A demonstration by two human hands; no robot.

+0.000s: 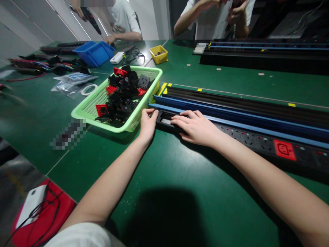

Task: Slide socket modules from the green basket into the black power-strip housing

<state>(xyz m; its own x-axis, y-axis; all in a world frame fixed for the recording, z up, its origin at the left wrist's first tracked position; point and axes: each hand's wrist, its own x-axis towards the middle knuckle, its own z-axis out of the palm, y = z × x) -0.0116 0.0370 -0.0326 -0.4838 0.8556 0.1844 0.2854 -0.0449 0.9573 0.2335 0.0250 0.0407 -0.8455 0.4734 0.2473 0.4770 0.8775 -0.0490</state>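
Observation:
A long black power strip [259,142] with several sockets, one of them a red socket [284,149], lies along the green table. My left hand [147,124] is closed at the strip's left end, with thumb and fingers around the end piece. Close to that end the strip has a rectangular opening [166,120] with a pale surface showing inside. Across the strip, just right of the opening, my right hand [197,128] rests with its fingers stretched out. What lies under the right palm is hidden. Blue rails [231,121] run right behind the strip.
Left of my hands stands a green basket [84,113] holding black and red socket modules [125,89]. Farther back are a blue bin [94,55], a yellow box [159,56] and a tape ring [89,90]. Two people sit across the table, one with a power screwdriver [91,19].

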